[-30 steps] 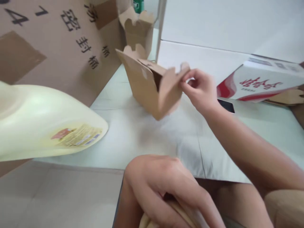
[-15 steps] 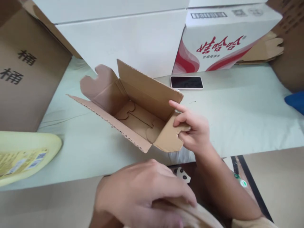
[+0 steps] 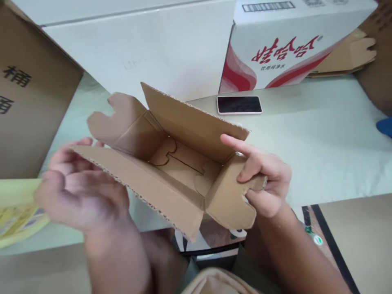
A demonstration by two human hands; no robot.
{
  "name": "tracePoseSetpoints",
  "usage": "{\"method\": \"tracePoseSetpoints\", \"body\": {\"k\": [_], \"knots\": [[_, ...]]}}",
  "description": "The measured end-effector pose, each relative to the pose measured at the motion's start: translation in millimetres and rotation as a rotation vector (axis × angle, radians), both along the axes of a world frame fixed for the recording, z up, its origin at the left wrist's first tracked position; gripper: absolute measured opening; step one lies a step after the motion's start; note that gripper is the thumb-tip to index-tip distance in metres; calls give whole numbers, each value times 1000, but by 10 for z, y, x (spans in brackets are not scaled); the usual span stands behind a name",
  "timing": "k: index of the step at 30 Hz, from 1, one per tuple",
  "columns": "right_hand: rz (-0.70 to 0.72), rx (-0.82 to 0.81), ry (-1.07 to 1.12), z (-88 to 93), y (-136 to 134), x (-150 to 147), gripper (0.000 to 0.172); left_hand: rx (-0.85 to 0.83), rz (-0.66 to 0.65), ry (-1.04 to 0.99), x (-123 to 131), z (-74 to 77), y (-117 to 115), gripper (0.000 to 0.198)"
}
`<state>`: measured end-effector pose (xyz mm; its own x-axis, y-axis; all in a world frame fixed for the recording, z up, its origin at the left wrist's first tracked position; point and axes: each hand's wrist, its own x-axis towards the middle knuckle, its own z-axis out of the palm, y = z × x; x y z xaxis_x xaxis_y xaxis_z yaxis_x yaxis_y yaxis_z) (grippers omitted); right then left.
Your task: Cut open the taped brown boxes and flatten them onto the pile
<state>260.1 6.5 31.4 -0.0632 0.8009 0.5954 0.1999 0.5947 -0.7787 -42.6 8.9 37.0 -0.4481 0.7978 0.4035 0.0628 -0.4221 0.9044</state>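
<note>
A small brown cardboard box [image 3: 171, 179] is tilted in front of me with its top flaps spread and its interlocked bottom visible inside. My right hand [image 3: 266, 175] pinches the notched flap at the box's right end, its index finger stretched along the far flap. On the left, my left hand [image 3: 88, 188] is palm up with fingers apart, beside and partly behind the near long flap. Whether its fingers touch the cardboard I cannot tell.
A phone [image 3: 239, 105] lies on the pale green cover [image 3: 321, 134] by a white-and-red carton [image 3: 275, 57]. Flattened cardboard [image 3: 346, 57] is at the far right. At left stand a large brown carton [image 3: 27, 110] and a yellow container [image 3: 18, 220].
My left hand has gone from near my body up and left to the box's left side. The right hand still grips the box, which has come a little closer.
</note>
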Motion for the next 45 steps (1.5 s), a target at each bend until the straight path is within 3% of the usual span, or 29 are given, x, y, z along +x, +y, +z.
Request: {"method": "tracePoseSetpoints", "body": {"k": [1,3,6,11,14,16,17,21,26,30,36,39,45], "knots": [[10,-16,8,5,-11,-8,21,27,-48,-130,82,-87,123,40],[0,-42,47,-3,-25,-42,19,31,-117,-201,171,-175,246,45],[-59,-37,145,-76,-17,-111,7,18,-157,-151,156,-156,221,46],[-261,-21,-52,-273,72,-173,40,63,-127,-9,144,-160,195,39],[-366,-31,-43,-344,121,-181,68,74,-59,65,207,-218,224,50],[-289,-111,8,-359,136,-176,78,50,-8,106,241,-241,223,55],[-222,-156,14,-359,138,-167,74,26,13,119,250,-246,217,56],[-49,-189,-32,-363,136,-97,27,-69,104,209,249,-260,213,59],[28,-135,21,-415,143,-43,35,0,129,383,238,-299,278,61],[29,-166,18,-439,137,-61,19,-41,100,542,240,-309,280,50],[93,-204,57,-506,121,-75,39,-59,-11,690,229,-243,233,35],[72,-224,138,-556,130,-115,52,-48,-7,718,229,-203,228,32],[85,-260,191,-574,114,-181,57,2,26,683,236,-191,227,31]]}}
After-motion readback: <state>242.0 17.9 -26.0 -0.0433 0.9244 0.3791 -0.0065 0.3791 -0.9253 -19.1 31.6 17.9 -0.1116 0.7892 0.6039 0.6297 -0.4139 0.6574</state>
